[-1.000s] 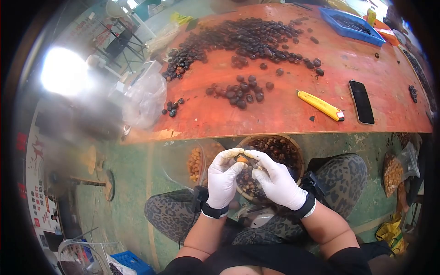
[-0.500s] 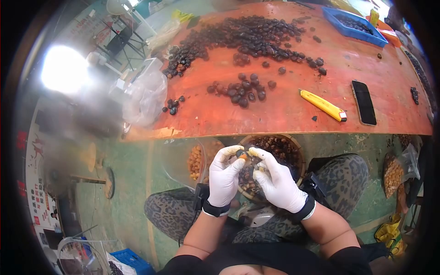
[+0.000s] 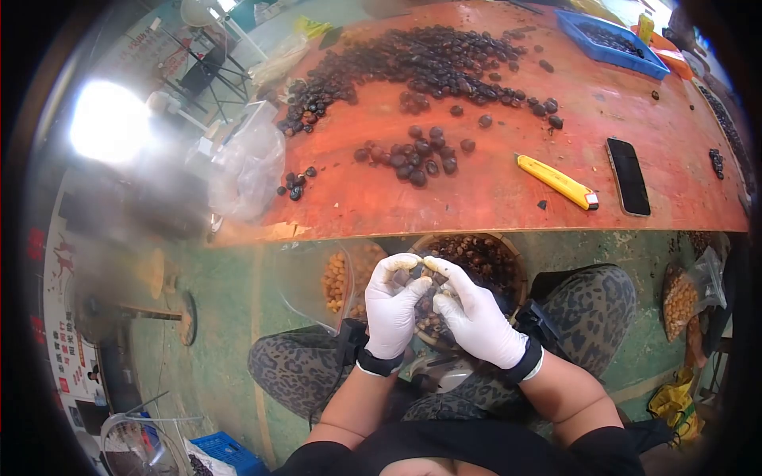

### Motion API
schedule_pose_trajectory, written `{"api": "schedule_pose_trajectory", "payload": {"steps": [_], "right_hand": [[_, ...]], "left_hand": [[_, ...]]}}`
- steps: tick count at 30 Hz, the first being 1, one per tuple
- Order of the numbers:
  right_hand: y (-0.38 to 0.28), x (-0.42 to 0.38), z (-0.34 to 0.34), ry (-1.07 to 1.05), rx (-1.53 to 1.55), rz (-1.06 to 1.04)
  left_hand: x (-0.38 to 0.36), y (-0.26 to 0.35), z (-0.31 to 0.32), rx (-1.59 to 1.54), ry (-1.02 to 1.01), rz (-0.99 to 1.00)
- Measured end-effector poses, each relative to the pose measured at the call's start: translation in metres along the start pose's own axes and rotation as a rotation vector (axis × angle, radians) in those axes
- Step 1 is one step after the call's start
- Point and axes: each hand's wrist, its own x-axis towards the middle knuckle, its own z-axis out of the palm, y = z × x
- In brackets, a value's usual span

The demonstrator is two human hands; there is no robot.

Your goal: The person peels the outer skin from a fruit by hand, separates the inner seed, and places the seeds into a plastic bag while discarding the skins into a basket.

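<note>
My left hand [image 3: 389, 317] and my right hand [image 3: 482, 324], both in white gloves with stained fingertips, meet just below the table's front edge. Their thumbs and index fingers pinch a small dark-shelled fruit [image 3: 413, 274] between them, mostly hidden by the fingers. Beneath the hands stands a round basket [image 3: 524, 279] of dark shell pieces. Left of my left hand, yellow-orange kernels [image 3: 334, 285] lie in a clear plastic bag. On the table are a loose cluster of dark round fruits [image 3: 417, 155] and a larger heap [image 3: 413, 63] behind it.
On the red table [image 3: 341, 202] lie a yellow utility knife [image 3: 557, 182] and a black phone [image 3: 629, 176]. A blue tray [image 3: 627, 59] of dark fruits stands at the back right. A crumpled plastic bag [image 3: 250, 170] sits at the left edge; another bag of kernels [image 3: 679, 305] is at the right.
The fingers have shifted around the fruit, and the orange patch that showed between them is now out of sight. Both hands stay in about the same place.
</note>
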Motion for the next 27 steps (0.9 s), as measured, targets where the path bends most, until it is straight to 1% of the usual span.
{"api": "schedule_pose_trajectory", "payload": {"steps": [3, 5, 9, 12, 14, 15, 17, 18, 19, 20, 21, 23, 24, 25, 27], "right_hand": [[0.006, -0.001, 0.004, 0.057, -0.037, -0.080], [0.008, -0.002, 0.007, 0.104, -0.059, -0.107], [0.004, -0.002, 0.006, 0.086, -0.005, -0.030], [0.001, -0.002, 0.003, 0.060, 0.029, 0.042], [0.005, -0.001, 0.003, 0.044, 0.023, 0.078], [0.006, -0.001, 0.005, 0.046, -0.010, 0.047], [0.012, 0.000, 0.007, 0.054, -0.078, -0.013], [0.016, -0.001, 0.008, 0.051, -0.156, -0.051], [0.020, -0.002, 0.010, 0.048, -0.235, -0.090], [0.021, -0.002, 0.011, 0.043, -0.313, -0.129], [0.018, -0.002, 0.011, 0.036, -0.381, -0.092], [0.024, 0.009, 0.000, 0.193, -0.400, -0.137], [0.027, 0.012, -0.005, 0.273, -0.411, -0.158], [0.026, 0.011, -0.010, 0.271, -0.380, -0.171], [0.019, 0.006, -0.007, 0.162, -0.398, -0.120]], "left_hand": [[0.002, -0.004, -0.002, 0.092, -0.033, 0.080], [-0.001, -0.004, -0.003, 0.105, -0.032, 0.062], [-0.001, -0.003, -0.002, 0.158, -0.055, 0.104], [0.004, -0.001, -0.011, 0.250, -0.139, 0.131], [0.006, 0.007, -0.011, 0.241, -0.172, 0.062], [0.008, 0.011, -0.010, 0.234, -0.191, 0.027], [0.013, 0.018, -0.019, 0.268, -0.228, -0.135], [0.016, 0.021, -0.023, 0.284, -0.248, -0.218], [0.017, 0.024, -0.024, 0.314, -0.245, -0.247], [0.019, 0.030, -0.027, 0.298, -0.293, -0.323], [0.020, 0.037, -0.032, 0.281, -0.339, -0.398], [0.016, 0.038, -0.038, 0.196, -0.427, -0.547], [0.013, 0.038, -0.039, 0.121, -0.418, -0.579], [0.011, 0.034, -0.037, 0.065, -0.342, -0.554], [0.006, 0.022, -0.036, -0.046, -0.214, -0.476]]}}
